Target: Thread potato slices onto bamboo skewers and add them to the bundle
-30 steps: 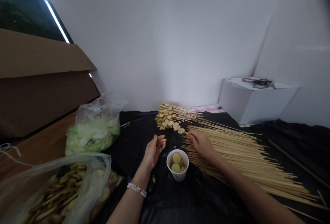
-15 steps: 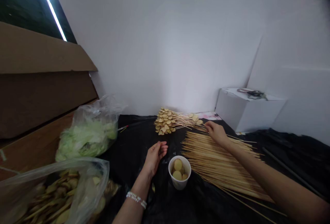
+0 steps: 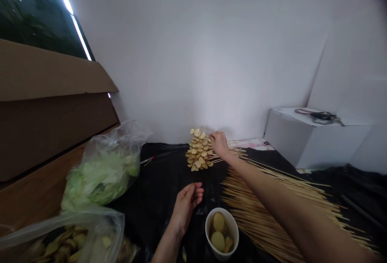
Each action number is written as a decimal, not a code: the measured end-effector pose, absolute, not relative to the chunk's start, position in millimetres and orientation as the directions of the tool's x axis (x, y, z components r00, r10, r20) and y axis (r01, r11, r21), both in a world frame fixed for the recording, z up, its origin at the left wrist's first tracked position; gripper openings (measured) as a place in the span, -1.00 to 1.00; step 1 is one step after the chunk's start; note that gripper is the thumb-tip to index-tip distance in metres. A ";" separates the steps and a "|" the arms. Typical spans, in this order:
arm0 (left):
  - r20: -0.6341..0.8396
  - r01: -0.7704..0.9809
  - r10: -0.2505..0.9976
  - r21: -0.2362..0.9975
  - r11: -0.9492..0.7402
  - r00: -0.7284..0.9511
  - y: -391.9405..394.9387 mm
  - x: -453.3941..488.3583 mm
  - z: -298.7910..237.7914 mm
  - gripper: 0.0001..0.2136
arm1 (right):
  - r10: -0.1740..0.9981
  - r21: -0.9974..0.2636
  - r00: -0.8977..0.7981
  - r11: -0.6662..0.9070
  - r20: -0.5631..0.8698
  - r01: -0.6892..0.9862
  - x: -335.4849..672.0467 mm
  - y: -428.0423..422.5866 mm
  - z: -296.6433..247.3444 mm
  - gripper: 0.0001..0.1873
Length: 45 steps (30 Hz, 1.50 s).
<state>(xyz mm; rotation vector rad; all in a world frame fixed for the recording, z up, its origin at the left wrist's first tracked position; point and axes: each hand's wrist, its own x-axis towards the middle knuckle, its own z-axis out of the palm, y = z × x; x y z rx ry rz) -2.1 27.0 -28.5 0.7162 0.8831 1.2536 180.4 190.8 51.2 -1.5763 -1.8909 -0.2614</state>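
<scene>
My right hand is pinched on a thin wooden skewer of potato slices at the far end of the black-covered surface. Those slices sit at the top of a pile of skewered potato slices, whose sticks point right. My left hand hovers in front of the pile with its fingers loosely curled and apart, holding nothing. Just right of it stands a white paper cup with several round potato slices inside. Bare wooden skewers lie spread beneath my right forearm, partly hidden by it.
At left sit a clear bag of shredded pale green vegetable and an open plastic bag of potato slices. A red-tipped pen-like stick lies near the wall. Right stands a white box with a dark cord on top.
My right hand has moved left with the skewer, bringing its slices onto the pile. The view has shifted, so the cup and bags appear lower. My left hand still holds nothing.
</scene>
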 end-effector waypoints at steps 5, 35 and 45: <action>-0.196 -0.488 0.978 0.849 0.205 0.072 26.3 -1.9 -27.8 -0.66 | 0.849 -0.220 -0.070 0.215 0.524 0.952 181.2 196.1 41.3 -0.71; -0.187 -0.481 0.976 0.849 0.219 0.115 24.3 -3.3 -12.2 -0.82 | 0.887 -0.173 -0.302 0.378 0.351 0.910 283.2 20.6 54.7 -0.77; -0.180 -0.476 0.977 0.853 0.214 0.116 24.4 -2.1 -10.7 -0.88 | 0.925 -0.324 -0.323 0.373 0.198 0.870 297.5 -55.0 25.8 -0.79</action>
